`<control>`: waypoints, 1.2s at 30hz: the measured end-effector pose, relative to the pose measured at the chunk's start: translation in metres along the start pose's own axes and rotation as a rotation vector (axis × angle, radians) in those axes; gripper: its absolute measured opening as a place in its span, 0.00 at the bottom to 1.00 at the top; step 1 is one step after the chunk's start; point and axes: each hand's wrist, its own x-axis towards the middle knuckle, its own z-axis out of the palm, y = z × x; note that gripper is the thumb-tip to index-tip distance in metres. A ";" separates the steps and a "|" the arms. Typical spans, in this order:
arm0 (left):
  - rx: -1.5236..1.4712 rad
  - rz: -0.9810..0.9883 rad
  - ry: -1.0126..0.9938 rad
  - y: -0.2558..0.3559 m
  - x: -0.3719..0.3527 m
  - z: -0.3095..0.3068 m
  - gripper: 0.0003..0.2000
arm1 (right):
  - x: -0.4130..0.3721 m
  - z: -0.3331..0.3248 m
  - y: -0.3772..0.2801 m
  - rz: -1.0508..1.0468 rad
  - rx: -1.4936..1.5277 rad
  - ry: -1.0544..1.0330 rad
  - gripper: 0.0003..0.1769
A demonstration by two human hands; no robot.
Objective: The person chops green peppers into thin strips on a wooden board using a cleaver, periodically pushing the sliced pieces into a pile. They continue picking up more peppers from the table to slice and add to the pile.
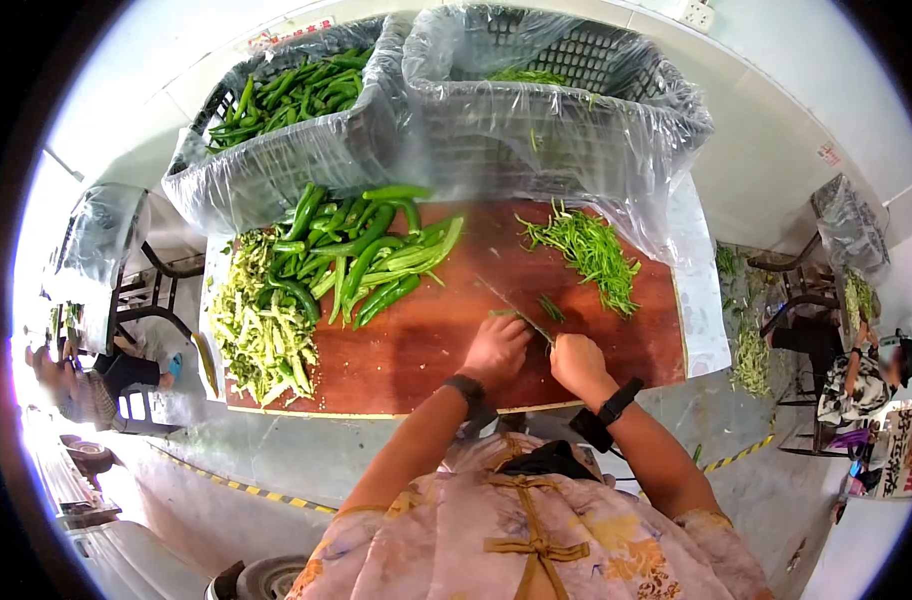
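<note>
My right hand point(581, 367) is wrapped round the handle of a knife point(516, 309), whose thin blade slants up and left over the reddish-brown board point(456, 370). Just left of the blade, my left hand point(498, 348) has its fingers curled down on a green pepper point(506, 314); only a bit of it shows past the fingertips. A few cut green shreds point(551, 308) lie right of the blade. Farther right is a pile of shredded green pepper point(591, 258). Whole and split green peppers point(361, 245) are heaped at the board's back left.
Pale seedy pepper cores point(261, 330) are piled at the board's left edge. Behind stand two plastic-lined crates, one with whole peppers point(301, 95), the other with shreds point(531, 76). Other people point(866, 375) sit at far right and far left. Stools point(161, 290) flank the table.
</note>
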 end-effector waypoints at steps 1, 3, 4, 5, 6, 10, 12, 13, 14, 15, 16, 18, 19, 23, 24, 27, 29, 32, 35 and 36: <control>0.006 0.004 0.005 -0.002 -0.001 0.001 0.14 | 0.002 -0.002 -0.001 -0.006 -0.016 -0.004 0.09; 0.019 0.024 0.017 -0.004 0.000 0.004 0.15 | -0.006 -0.005 0.004 -0.018 -0.018 -0.002 0.09; 0.016 0.024 0.020 -0.004 0.000 0.005 0.15 | -0.011 -0.005 0.007 -0.027 -0.018 -0.014 0.09; 0.012 0.029 0.025 -0.004 -0.002 0.006 0.15 | -0.012 -0.004 0.008 -0.028 -0.023 -0.018 0.09; 0.009 0.033 0.031 -0.002 -0.001 0.003 0.14 | -0.013 -0.004 0.007 -0.011 -0.021 -0.023 0.10; 0.023 -0.008 -0.039 0.003 0.001 -0.002 0.15 | 0.000 0.008 0.003 0.024 -0.015 0.017 0.11; -0.011 0.002 0.017 0.002 -0.001 -0.001 0.15 | 0.017 0.012 0.004 0.015 -0.009 0.069 0.11; -0.005 0.005 0.010 0.000 -0.003 -0.001 0.15 | 0.024 0.011 0.006 0.012 0.009 0.107 0.12; -0.029 -0.001 0.023 -0.001 -0.003 0.000 0.15 | 0.028 0.011 0.009 0.012 0.026 0.145 0.12; -0.057 -0.006 0.039 -0.001 -0.003 0.001 0.15 | 0.027 0.010 0.012 0.017 0.038 0.172 0.12; -0.057 -0.004 0.041 -0.001 -0.003 0.003 0.15 | 0.022 0.009 0.017 0.018 0.036 0.174 0.12; -0.055 -0.064 0.094 0.000 -0.005 0.005 0.14 | 0.004 0.006 0.021 0.028 0.001 0.122 0.12; -0.058 -0.069 0.093 0.001 -0.006 0.005 0.14 | -0.006 0.004 0.020 0.005 0.022 0.106 0.11; -0.023 -0.077 0.035 -0.001 -0.006 0.005 0.13 | -0.028 -0.003 0.014 0.017 0.003 0.017 0.09; -0.037 -0.095 -0.005 -0.001 -0.005 0.005 0.14 | -0.029 -0.002 0.015 0.021 0.003 0.019 0.09; 0.023 -0.065 0.079 -0.002 -0.004 0.005 0.13 | -0.031 -0.002 0.015 0.042 -0.018 0.010 0.09; 0.019 -0.071 0.069 -0.004 -0.004 0.006 0.13 | -0.030 -0.003 0.015 0.043 -0.016 -0.018 0.10; 0.001 -0.075 0.053 -0.006 -0.005 0.008 0.12 | -0.026 -0.005 0.014 0.021 0.022 -0.034 0.10; -0.019 -0.074 0.030 -0.003 -0.005 0.004 0.12 | -0.002 0.003 0.007 0.014 0.008 -0.077 0.11; -0.015 -0.068 0.022 -0.004 -0.002 0.001 0.13 | 0.010 0.005 0.003 0.003 0.003 -0.080 0.11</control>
